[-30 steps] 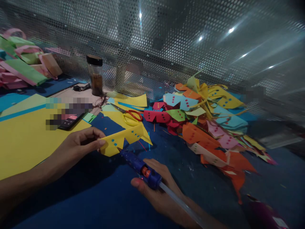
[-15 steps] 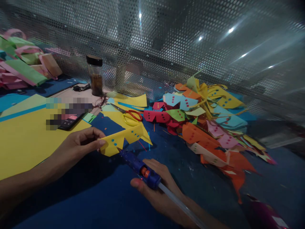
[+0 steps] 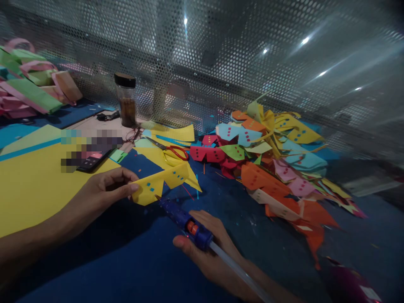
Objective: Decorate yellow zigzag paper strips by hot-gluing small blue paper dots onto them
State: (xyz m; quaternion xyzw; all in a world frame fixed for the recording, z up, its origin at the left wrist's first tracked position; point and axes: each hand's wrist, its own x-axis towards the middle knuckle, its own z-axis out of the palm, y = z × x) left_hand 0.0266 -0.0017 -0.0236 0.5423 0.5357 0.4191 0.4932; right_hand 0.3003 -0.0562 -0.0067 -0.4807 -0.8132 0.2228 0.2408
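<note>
Pinched by its left end, a yellow paper piece with small blue squares is in my left hand. My right hand is wrapped round a blue glue gun, and a clear glue stick sticks out of its back end. The gun's tip is at the lower edge of the yellow paper, near its middle; whether it touches cannot be made out. Just behind the paper lie scissors with red and yellow handles.
Colourful cut papers are heaped at the right. A lidded jar, a phone and yellow sheets lie left. Folded paper shapes fill the far left. Behind stands a perforated metal panel.
The yellow paper and the fingers of my left hand have shifted very slightly left. My right hand and the glue gun look the same.
</note>
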